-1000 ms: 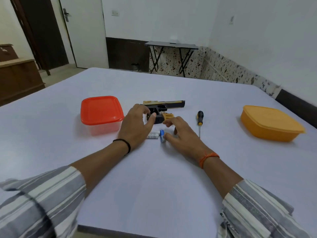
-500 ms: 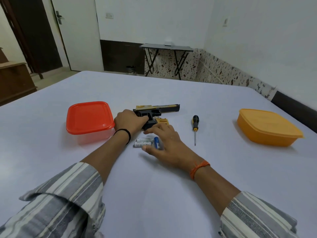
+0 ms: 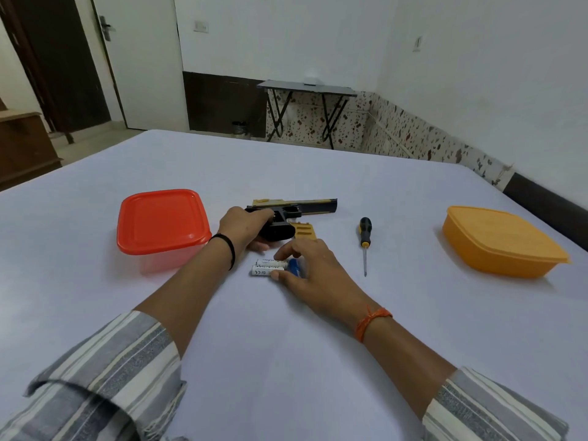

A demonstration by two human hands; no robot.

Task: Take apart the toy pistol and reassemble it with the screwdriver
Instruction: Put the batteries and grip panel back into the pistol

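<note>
Black-and-gold toy pistol [image 3: 296, 210] is held by the left hand [image 3: 245, 226]; the right hand [image 3: 310, 268] pinches white batteries [image 3: 267, 267], screwdriver [image 3: 363, 237] at 3 o'clock.

The person is wearing a long-sleeved shirt striped in grey and white, both sleeves [image 3: 105, 377] pushed up the forearms, with a thin black band [image 3: 229, 251] encircling the left wrist and an orange thread [image 3: 370, 319] encircling the right wrist.

The toy pistol [image 3: 299, 208] is showing matt black and yellow plastic, and the screwdriver [image 3: 364, 240] is showing a glossy handle and thin metal shaft. Both containers — red lid [image 3: 160, 218] at left, orange box [image 3: 502, 243] at right — are looking like smooth plastic, on a matt table [image 3: 286, 345].
</note>
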